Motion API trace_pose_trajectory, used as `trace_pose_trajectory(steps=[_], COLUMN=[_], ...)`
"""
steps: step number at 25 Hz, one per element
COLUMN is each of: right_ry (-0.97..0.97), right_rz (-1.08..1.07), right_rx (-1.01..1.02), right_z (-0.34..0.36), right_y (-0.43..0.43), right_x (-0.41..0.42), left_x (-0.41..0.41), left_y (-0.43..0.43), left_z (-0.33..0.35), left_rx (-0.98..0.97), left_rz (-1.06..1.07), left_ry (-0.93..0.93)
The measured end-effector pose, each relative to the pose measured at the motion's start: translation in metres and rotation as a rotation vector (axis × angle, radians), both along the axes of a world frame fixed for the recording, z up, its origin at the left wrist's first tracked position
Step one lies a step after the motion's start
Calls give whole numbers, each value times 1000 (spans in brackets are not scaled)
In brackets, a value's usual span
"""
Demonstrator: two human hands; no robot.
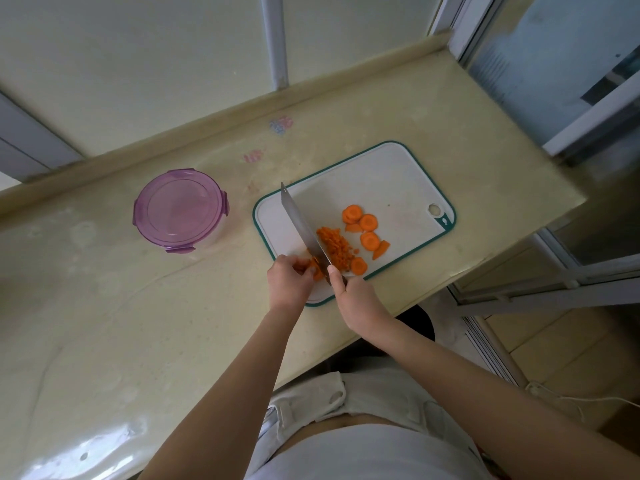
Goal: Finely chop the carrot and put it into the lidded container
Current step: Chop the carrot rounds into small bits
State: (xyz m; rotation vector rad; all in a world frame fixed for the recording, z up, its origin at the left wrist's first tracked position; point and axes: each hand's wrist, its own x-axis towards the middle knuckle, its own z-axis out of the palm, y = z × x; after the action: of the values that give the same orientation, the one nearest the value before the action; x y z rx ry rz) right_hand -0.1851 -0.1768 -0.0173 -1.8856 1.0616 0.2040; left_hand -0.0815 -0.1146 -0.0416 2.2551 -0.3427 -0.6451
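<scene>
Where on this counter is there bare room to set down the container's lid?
Bare counter lies between the container and the cutting board, and in front of the container. The board's far half is free. Its near corner is crowded: left hand gripping a carrot piece, right hand gripping the knife, chopped carrot, slices.

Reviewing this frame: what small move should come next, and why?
Probably press the knife down through the carrot piece that the left hand steadies. The right hand grips the knife with its blade against that piece, and whole slices lie uncut beside the diced pile.
</scene>
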Motion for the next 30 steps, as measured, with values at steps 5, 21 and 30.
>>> trace_pose_trajectory(steps=[5,21,30], right_ry=[-18,-129,-107], right_rz=[4,-77,-40], right_rx=[-9,49,35], right_z=[1,4,7], right_y=[-2,-7,-4], right_x=[0,-5,-12], left_x=[0,-2,-4], left_y=[0,5,1], left_z=[-1,5,8], left_rx=[8,-31,0], left_rz=[-3,-8,35], left_ry=[-6,18,34])
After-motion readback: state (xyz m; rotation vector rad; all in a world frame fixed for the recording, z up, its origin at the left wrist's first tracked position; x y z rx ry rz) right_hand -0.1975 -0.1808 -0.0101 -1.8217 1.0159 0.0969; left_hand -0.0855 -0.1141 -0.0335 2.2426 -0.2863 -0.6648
